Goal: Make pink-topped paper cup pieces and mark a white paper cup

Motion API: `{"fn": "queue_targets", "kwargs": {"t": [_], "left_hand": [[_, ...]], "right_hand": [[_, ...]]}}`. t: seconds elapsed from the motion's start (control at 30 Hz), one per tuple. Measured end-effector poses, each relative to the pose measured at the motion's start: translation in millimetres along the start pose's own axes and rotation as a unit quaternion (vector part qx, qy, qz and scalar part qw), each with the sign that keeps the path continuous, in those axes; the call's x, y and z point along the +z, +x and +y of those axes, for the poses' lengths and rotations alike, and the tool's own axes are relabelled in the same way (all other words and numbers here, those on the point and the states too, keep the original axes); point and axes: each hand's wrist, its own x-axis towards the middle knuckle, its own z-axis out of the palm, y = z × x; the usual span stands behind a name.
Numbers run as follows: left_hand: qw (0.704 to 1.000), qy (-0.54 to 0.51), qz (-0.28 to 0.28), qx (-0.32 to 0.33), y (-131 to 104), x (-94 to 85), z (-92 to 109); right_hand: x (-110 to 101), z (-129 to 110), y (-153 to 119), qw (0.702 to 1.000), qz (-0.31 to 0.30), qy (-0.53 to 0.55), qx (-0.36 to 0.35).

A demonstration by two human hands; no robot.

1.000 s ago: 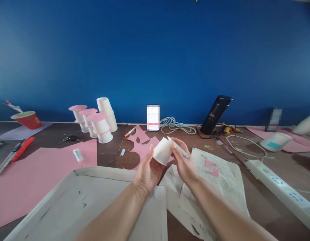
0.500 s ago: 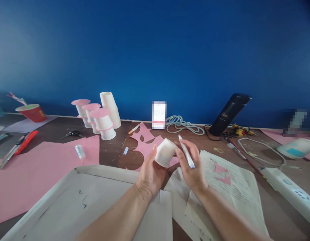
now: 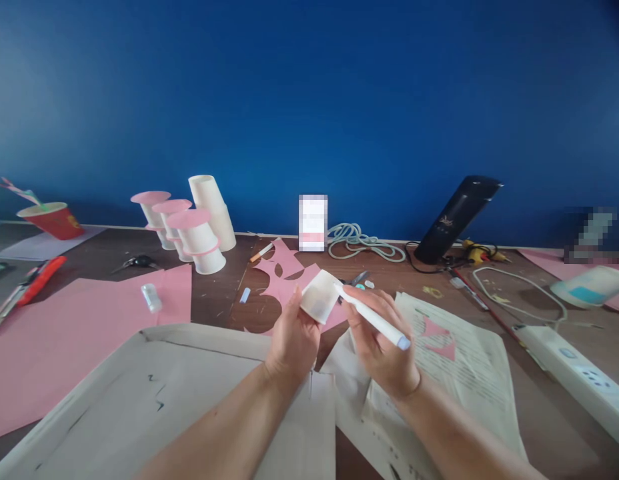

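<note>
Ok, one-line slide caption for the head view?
Left hand holds a white cup, right hand a white pen close to its edge, with pink-topped cup stacks standing further left.

The brown table (image 3: pixel 212 300) bears pink paper (image 3: pixel 89 347), printed paper (image 3: pixel 472 363), a power strip (image 3: pixel 572 367) and coiled cable (image 3: pixel 347 230).

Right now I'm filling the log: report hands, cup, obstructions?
Left hand gripping tilted white cup. Right hand holding white pen, contact with cup unclear. Pink scraps behind, seemingly not blocking.

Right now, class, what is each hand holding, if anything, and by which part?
The left hand holds a white paper cup by its side wall; the right hand holds a white pen by its barrel.
</note>
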Motion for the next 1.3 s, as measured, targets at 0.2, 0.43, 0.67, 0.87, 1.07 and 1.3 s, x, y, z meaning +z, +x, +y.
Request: {"fn": "queue_targets", "kwargs": {"t": [0.2, 0.43, 0.67, 0.87, 1.07, 1.3], "left_hand": [[0.999, 0.018, -0.028, 0.000, 0.6, -3.3, -2.0], [1.000, 0.026, -0.017, 0.003, -2.5, 1.1, -2.7], [0.998, 0.047, -0.027, 0.016, -7.5, 7.3, -0.1], [0.998, 0.047, -0.029, -0.008, -7.4, 6.1, 1.0], [0.998, 0.055, -0.023, 0.001, -11.0, 10.4, 1.0], [0.997, 0.068, -0.036, 0.006, -10.1, 7.2, -0.5]], "right_hand": [[1.7, 1.6, 1.8, 0.999, 0.026, -0.037, -0.012], [2.5, 3.2, 1.6, 0.998, 0.027, -0.063, -0.014], [0.6, 2.9, 2.9, 0.996, 0.018, -0.092, -0.007], [0.6, 4.1, 4.4, 0.994, 0.034, -0.101, -0.012], [1.1, 4.0, 4.4, 0.994, 0.041, -0.102, -0.020], [1.2, 3.7, 4.3, 0.993, 0.038, -0.107, -0.014]]}}
